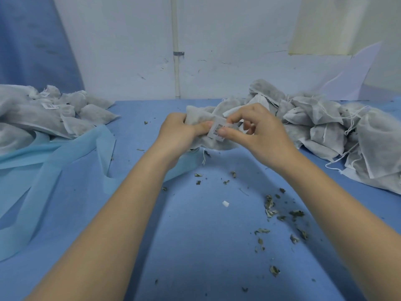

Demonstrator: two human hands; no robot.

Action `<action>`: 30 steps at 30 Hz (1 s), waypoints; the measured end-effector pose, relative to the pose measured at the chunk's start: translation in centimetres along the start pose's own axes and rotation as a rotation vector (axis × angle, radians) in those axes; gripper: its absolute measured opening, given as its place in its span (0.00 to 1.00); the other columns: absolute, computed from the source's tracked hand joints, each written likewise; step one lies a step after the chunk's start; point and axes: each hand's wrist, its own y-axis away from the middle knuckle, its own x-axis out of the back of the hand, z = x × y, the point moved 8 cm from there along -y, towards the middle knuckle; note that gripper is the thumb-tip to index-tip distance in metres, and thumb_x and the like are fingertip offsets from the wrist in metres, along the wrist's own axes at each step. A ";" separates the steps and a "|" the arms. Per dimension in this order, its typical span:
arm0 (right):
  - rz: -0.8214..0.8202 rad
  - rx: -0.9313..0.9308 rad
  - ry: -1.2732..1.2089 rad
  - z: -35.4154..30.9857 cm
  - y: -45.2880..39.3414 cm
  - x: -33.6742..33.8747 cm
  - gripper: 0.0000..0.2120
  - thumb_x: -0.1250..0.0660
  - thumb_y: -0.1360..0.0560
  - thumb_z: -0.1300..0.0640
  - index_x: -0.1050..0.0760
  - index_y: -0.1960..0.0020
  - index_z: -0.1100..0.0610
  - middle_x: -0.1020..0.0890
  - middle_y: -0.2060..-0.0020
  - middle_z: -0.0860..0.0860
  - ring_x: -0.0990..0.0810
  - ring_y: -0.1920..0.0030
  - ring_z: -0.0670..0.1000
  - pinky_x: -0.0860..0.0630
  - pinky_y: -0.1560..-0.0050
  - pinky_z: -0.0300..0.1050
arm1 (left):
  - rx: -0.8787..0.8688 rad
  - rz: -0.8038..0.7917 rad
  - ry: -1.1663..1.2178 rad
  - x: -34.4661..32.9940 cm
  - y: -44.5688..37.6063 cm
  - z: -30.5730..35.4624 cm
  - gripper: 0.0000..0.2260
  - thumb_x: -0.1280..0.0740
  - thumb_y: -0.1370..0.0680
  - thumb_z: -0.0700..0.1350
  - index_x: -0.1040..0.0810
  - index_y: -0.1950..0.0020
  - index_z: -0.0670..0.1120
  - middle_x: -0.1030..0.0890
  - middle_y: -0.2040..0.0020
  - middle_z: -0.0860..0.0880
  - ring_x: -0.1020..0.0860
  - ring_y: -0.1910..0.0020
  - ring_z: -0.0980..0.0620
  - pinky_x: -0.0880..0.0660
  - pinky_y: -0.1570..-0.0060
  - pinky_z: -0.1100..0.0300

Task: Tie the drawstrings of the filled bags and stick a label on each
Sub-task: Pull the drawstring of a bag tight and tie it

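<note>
A filled white mesh bag [196, 118] is held above the middle of the blue table. My left hand [180, 132] grips it from the left, thumb lying across its front. A white barcode label [218, 131] sits on the bag's face. My right hand [256, 131] pinches the label's right edge between thumb and forefinger. A loose drawstring [204, 157] dangles below the bag.
A pile of labelled bags [54, 114] lies at the left. A larger pile of bags with loose strings [338, 131] lies at the right. Light-blue fabric strips [54, 161] spread across the left. Dried leaf crumbs [271, 207] dot the blue table cover [206, 246].
</note>
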 end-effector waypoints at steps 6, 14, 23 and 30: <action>0.033 -0.026 0.010 0.8 -0.2 0.7 0.08 0.25 0.30 0.50 0.25 0.61 0.44 0.30 0.60 0.40 0.31 0.62 0.32 0.36 0.59 0.25 | -0.023 -0.176 0.097 -2.0 0.4 0.3 0.07 0.29 0.27 0.45 0.17 0.53 0.43 0.16 0.60 0.49 0.18 0.60 0.55 0.22 0.57 0.62; -0.009 -0.120 -0.229 1.5 0.0 0.9 0.15 0.25 0.30 0.57 0.25 0.46 0.48 0.20 0.51 0.43 0.22 0.51 0.36 0.29 0.51 0.26 | -0.013 -0.302 0.225 -3.1 0.9 0.7 0.11 0.30 0.30 0.42 0.18 0.49 0.41 0.17 0.53 0.47 0.18 0.54 0.53 0.24 0.57 0.64; 0.003 -0.183 -0.375 2.3 0.3 0.3 0.05 0.30 0.25 0.57 0.19 0.60 0.51 0.18 0.65 0.43 0.21 0.61 0.40 0.25 0.54 0.35 | -0.054 -0.153 0.097 -3.7 0.9 0.1 0.08 0.26 0.31 0.35 0.19 0.55 0.44 0.15 0.56 0.48 0.17 0.55 0.51 0.22 0.48 0.54; 0.244 -0.168 -0.320 3.1 0.8 1.0 0.06 0.26 0.29 0.52 0.21 0.64 0.44 0.20 0.73 0.35 0.25 0.69 0.36 0.31 0.63 0.30 | 0.039 -0.158 0.206 -4.9 1.1 -0.9 0.11 0.27 0.30 0.37 0.19 0.48 0.39 0.16 0.51 0.43 0.17 0.50 0.45 0.24 0.42 0.50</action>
